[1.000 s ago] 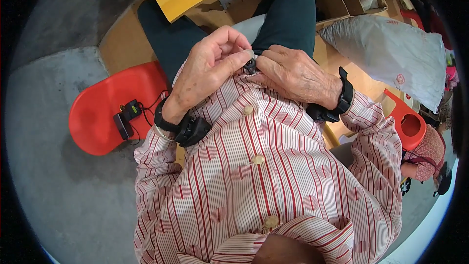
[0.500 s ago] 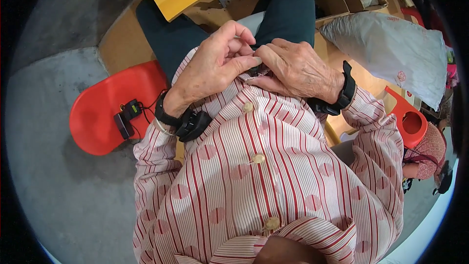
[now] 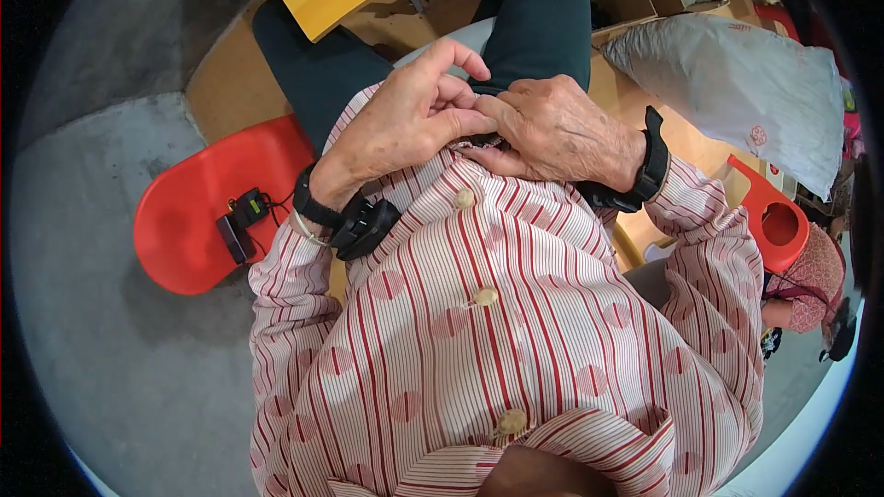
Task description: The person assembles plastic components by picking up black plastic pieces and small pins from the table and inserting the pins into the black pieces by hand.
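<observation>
Head view: your left hand (image 3: 405, 124) and right hand (image 3: 564, 136) meet at the lower front of your red-and-white striped cloth shirt (image 3: 502, 336), fingers curled nearly together beside a small dark piece (image 3: 482, 140); whether they grip it, I cannot tell. Cloth looks soft, light; pinch its edge.

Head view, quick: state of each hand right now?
Left hand: partly curled, index finger raised; whether it holds anything cannot be told.
Right hand: closed, pinching the shirt near its lower edge.
</observation>
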### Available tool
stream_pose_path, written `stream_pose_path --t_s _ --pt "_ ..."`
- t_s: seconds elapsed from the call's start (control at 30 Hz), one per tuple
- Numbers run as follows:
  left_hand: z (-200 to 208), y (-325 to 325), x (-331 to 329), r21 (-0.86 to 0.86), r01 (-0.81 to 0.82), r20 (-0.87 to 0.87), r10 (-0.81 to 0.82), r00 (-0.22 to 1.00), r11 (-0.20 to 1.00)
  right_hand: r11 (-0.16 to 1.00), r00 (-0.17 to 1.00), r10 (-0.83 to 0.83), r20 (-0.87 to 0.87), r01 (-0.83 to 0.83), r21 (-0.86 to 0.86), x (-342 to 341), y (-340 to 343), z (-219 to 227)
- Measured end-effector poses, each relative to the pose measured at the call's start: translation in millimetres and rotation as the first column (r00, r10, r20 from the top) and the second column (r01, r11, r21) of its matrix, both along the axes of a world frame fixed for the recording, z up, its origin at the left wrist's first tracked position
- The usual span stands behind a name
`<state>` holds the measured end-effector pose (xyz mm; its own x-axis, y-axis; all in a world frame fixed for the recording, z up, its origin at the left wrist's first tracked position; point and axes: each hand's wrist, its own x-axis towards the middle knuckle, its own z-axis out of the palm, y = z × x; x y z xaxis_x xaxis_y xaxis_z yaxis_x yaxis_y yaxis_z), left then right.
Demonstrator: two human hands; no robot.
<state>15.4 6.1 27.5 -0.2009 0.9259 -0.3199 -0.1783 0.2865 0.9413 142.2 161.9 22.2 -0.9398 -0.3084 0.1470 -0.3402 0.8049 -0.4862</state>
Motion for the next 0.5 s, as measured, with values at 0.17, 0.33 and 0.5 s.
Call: stream_pose_path --t_s 0.17,0.33,0.5 --pt "-1.6 -1.7 0.5 0.004 0.036 -0.006 -0.036 0.999 0.999 0.999 1.0 0.024 -0.003 -0.024 -0.047 -0.1 -0.5 -4.2" --pt "-4.1 -2.4 0.8 0.019 0.054 -0.052 -0.053 0.997 0.998 0.997 1.0 0.022 -0.011 -0.022 -0.074 0.2 -2.0 -4.8" --pt "-1.6 -1.1 -4.7 -0.033 0.14 -0.078 -0.142 0.987 0.99 1.0 0.999 0.011 0.043 -0.011 0.009 1.5 -2.0 -4.1"
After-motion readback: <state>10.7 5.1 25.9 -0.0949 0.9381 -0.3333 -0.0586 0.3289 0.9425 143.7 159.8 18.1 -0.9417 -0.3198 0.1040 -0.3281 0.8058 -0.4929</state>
